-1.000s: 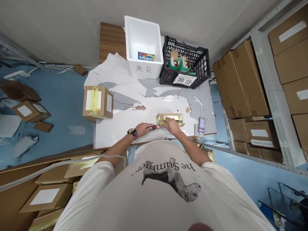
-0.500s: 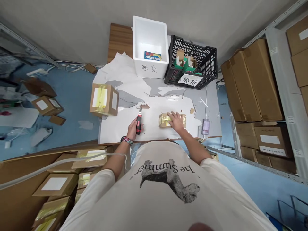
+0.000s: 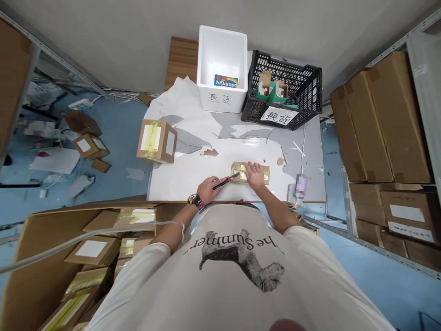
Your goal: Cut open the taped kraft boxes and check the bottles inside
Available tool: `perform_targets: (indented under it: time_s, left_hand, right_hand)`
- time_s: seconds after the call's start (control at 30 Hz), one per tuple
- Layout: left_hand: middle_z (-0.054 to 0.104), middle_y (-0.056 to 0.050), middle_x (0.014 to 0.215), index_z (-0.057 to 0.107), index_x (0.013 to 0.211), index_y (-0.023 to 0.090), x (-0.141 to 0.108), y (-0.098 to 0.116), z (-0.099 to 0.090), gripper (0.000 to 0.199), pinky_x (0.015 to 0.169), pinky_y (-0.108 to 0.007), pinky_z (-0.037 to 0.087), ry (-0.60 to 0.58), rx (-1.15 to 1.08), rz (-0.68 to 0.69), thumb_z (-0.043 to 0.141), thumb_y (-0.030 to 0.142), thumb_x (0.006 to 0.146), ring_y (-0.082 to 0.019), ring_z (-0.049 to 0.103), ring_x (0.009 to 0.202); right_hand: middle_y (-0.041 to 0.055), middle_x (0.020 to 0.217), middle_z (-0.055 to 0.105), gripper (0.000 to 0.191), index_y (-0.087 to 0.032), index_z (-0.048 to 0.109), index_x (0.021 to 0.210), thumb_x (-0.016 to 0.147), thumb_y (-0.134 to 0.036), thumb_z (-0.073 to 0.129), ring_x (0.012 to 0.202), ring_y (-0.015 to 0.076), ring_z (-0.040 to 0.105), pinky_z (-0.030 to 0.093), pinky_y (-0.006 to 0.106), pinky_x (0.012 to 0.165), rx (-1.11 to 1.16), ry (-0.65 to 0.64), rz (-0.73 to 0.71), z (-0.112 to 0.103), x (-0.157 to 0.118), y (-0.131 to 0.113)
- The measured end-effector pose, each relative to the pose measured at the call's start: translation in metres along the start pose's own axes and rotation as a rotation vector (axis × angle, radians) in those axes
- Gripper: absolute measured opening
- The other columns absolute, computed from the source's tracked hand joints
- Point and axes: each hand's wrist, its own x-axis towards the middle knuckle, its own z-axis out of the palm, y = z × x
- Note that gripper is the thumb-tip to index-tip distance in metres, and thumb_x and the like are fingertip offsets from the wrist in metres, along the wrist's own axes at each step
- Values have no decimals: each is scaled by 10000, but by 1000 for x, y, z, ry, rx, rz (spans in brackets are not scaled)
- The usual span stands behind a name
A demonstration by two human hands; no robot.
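Note:
My left hand (image 3: 207,189) is closed around a red and black utility knife (image 3: 223,182). Its blade end points right and meets the left part of a small cardboard box (image 3: 237,167) wrapped in yellowish tape; whether it cuts in cannot be told. Across the top of this box lies my right hand (image 3: 254,175), with the fingers bent over its far side, gripping it against the white-covered table (image 3: 186,184). The box looks closed and lies lengthwise near the table's front edge.
A larger taped box (image 3: 156,141) stands at the table's left. At the back are a white foam box (image 3: 222,99) and a black plastic crate (image 3: 285,117) with green cartons. A carton of parcels (image 3: 44,230) is at lower left, and shelved boxes (image 3: 396,119) are at right.
My left hand has moved right with the knife, turning it from pointing away to pointing right at the small box. My right hand stays on the box, fingers more bent.

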Motion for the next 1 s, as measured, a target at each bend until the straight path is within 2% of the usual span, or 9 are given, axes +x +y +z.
perform_targets:
  time_s: [0.13,0.27,0.4,0.57,0.77,0.9,1.0]
  left_hand:
    - [711,-103,1253,727,1595,428,13,16,24,522,856,-355,562,22,73,-37,690,404,1076,-289,680,1053]
    - [665,-114,1347,604,1704,441,14,35,39,574,828,-351,562,-28,268,-177,586,371,1134,-276,696,1056]
    - [655,-109,1363,498,1768,463,-3,42,40,610,805,-327,550,-105,423,-261,522,374,1165,-265,699,1072]
    - [660,-114,1364,494,1773,454,-22,41,46,596,761,-320,530,-95,447,-277,485,387,1181,-267,695,1073]
    - [676,-124,1385,469,1785,464,-24,37,50,609,762,-354,528,-122,470,-225,455,367,1184,-291,679,1106]
    - [682,-120,1369,463,1780,496,-22,33,46,602,790,-369,537,-123,455,-194,431,386,1189,-296,667,1101]
    - [674,-119,1364,473,1777,490,-18,31,44,605,806,-367,539,-98,446,-226,450,389,1181,-293,672,1092]
  right_hand:
    - [148,1742,586,570,-235,572,1727,1191,-392,460,1575,384,494,254,607,1390,-26,4,-25,4,4,5]
    - [159,1703,626,560,-225,588,1721,1201,-397,472,1521,392,551,325,599,1356,-130,49,-82,10,4,9]
    - [139,1725,608,553,-249,577,1735,1206,-372,474,1537,394,551,329,603,1364,-232,71,-105,16,-3,9]
    - [132,1788,532,565,-284,555,1749,1189,-315,489,1613,410,496,261,707,1392,-271,56,-142,23,-9,5]
    - [139,1796,520,591,-264,563,1739,1149,-297,555,1628,409,486,256,745,1397,-245,40,-280,29,-6,7]
    - [142,1783,539,606,-271,552,1751,1148,-237,497,1606,402,513,282,748,1386,-226,55,-278,31,-4,14]
    - [132,1782,543,625,-275,577,1735,1126,-173,477,1599,392,526,304,722,1385,-228,52,-272,32,-2,16]
